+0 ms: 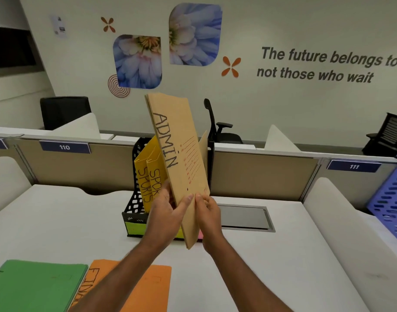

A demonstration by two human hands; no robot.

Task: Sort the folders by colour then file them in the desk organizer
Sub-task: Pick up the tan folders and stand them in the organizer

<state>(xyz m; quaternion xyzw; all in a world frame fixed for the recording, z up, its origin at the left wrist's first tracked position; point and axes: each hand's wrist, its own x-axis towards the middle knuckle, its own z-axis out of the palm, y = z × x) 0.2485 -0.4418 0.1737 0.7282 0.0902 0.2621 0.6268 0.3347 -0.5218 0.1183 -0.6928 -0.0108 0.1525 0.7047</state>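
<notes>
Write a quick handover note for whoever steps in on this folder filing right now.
Hands: left hand and right hand both grip the lower end of the brown paper ADMIN folder, held tilted above the black mesh desk organizer.
Done: two yellow SPORTS folders stand in the organizer.
Left: file the brown folder, then the green folder and orange folder lying flat on the white desk.

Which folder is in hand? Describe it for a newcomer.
On the white desk, a black mesh desk organizer stands by the partition. In front of it, the left hand and right hand hold a brown folder upright. Its ADMIN label sets it apart: the filed SPORTS folders are yellow, the green folder and orange folder lie flat.
</notes>
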